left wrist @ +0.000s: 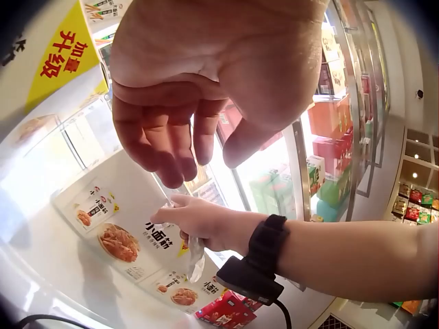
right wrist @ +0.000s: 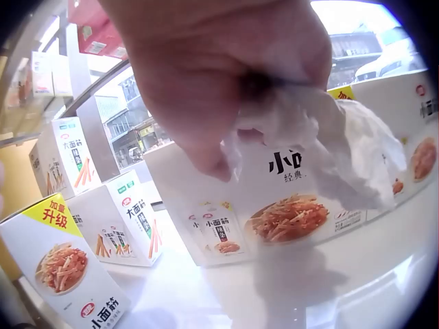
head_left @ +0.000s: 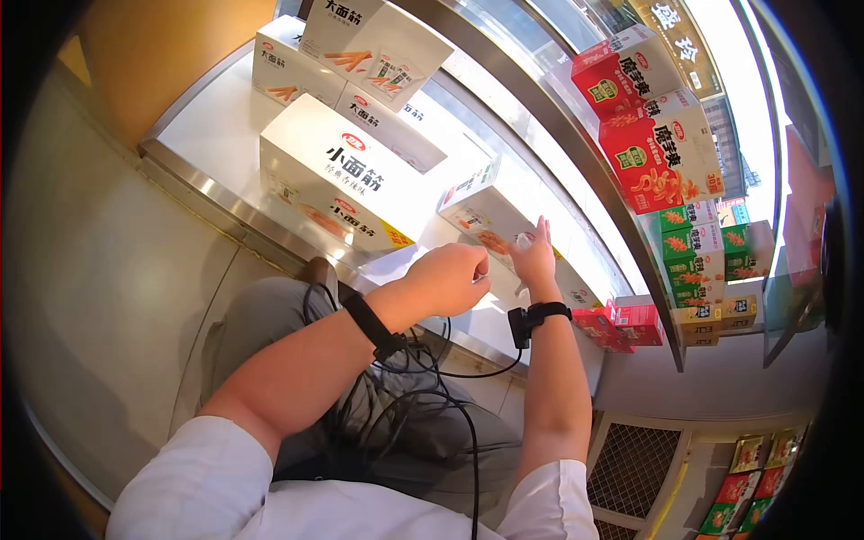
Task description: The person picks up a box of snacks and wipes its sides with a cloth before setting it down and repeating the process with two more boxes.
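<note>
My right hand [head_left: 537,261] grips a crumpled white tissue [right wrist: 360,154], which trails loosely from the fist in the right wrist view. Behind it stands a long white snack box [right wrist: 295,226] with a picture of food in a bowl; the hand overlaps its front. My left hand [head_left: 445,281] hovers to the left of the right one, its fingers [left wrist: 154,137] loosely bent with nothing in them. Nearest to it is another white snack box [head_left: 337,180] with a yellow corner, on the white display shelf [head_left: 216,153].
More white boxes [head_left: 378,54] are stacked at the back left. Red boxes [head_left: 621,324] sit at the shelf's right end. A glass upper shelf on the right bears red and green boxes [head_left: 693,252]. Black cables [head_left: 441,396] hang over my lap.
</note>
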Tool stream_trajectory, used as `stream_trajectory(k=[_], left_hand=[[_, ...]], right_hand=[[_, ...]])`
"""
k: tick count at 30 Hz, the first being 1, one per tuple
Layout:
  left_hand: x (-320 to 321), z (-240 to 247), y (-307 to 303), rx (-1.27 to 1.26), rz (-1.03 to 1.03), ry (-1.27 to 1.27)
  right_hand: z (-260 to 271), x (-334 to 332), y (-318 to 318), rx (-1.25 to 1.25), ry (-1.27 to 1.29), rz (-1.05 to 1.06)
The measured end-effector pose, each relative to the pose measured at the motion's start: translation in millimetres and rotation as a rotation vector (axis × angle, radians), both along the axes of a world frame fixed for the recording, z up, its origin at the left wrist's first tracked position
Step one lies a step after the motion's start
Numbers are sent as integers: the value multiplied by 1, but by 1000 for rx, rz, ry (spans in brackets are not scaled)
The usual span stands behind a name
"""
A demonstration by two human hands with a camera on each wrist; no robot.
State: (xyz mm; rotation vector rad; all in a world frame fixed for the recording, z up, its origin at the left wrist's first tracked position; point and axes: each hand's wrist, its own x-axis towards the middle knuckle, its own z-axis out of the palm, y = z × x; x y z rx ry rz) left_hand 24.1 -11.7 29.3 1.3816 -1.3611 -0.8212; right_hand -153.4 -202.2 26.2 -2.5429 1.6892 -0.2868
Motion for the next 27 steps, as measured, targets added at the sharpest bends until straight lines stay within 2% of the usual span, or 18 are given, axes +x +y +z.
stream_trajectory(k=[4,10,15,19,22,27], left_hand=[[-3,-3,-1,-26,-14,-21],[-5,-3,-3,-45,-5,-4],[-4,-5,-2,-26,30,-22],[-5,-4,-1,-21,13,-11],[-5,-4,-1,-11,12,-16],[-5,-2,-1,3,-10,-20]], right_hand=[[-11,-5,8,-85,59,40],[22,18,33,-4,292,-134],[15,15,42,-177,164,-36],[4,-2,32,-126,231,87],[7,-6,30,-157,189,159],[7,1,41,-206,226,147]])
